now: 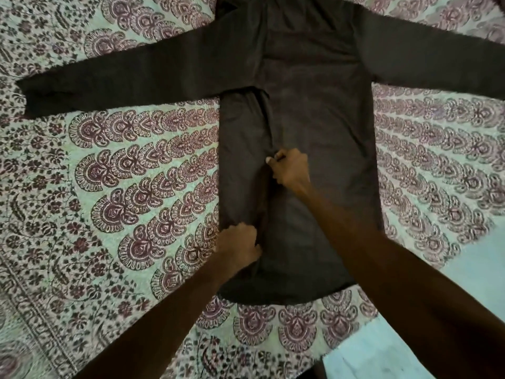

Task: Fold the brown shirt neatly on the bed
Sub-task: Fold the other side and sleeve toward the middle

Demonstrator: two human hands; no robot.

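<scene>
Head view shows the brown shirt (pixel 314 119) flat on the bed (pixel 109 187), its long axis running away from the person, left hand (pixel 240 246) pinching a lengthwise ridge near the hem, right hand (pixel 291 169) pinching it farther up.

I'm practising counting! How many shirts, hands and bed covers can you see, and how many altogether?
Shirts: 1, the brown shirt
Hands: 2, the left hand and the right hand, both gripping the shirt
Bed covers: 1, the patterned bed cover
Total: 4
</scene>
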